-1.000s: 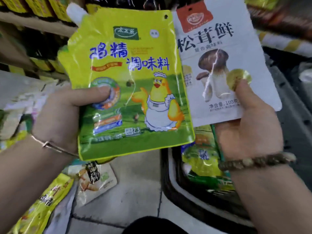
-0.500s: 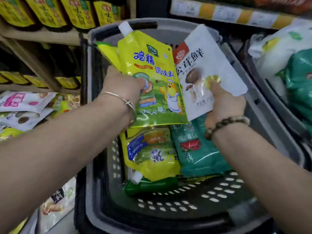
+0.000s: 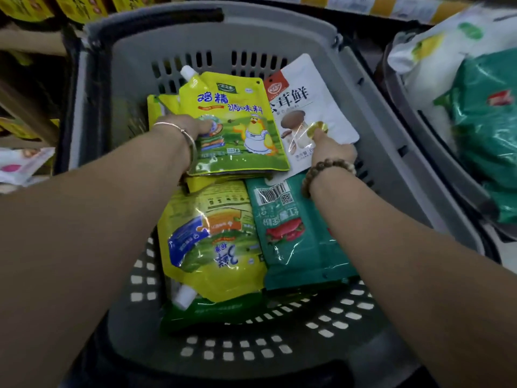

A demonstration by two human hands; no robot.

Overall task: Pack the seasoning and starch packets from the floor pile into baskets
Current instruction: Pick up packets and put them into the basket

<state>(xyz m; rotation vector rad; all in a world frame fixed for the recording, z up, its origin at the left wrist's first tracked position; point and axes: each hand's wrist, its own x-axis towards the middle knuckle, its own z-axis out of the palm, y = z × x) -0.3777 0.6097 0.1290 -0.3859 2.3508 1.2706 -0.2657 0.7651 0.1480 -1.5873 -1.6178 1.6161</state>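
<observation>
Shop aisle: shelves of yellow pouches (image 3: 70, 7) stand beyond both hands. A second basket (image 3: 425, 127) of green and white bags is out past the right hand, and loose packets (image 3: 19, 163) lie outside the left forearm.

Grey basket (image 3: 251, 32) sits under both hands. Nearer the wrists lie an inverted yellow pouch (image 3: 212, 242) and a teal packet (image 3: 296, 236), side by side and touching.

Yellow spouted pouch (image 3: 237, 121) is in the left hand (image 3: 190, 130), pinched near its lower left: thumb on the front face, fingers hidden behind. White mushroom packet (image 3: 310, 99) is in the right hand (image 3: 333, 151): thumb pressed on the front, fingers underneath, out of sight. Yellow overlaps white's left edge. Both are low over the far half of the basket. Cannot tell whether they rest on anything yet.

Judgement: the step is laying-in. Lay both flat, in line with the nearer row, with the spout towards the back wall so it does not snag. Lift the thumbs only once the packets are supported, since the slick film may slide.
</observation>
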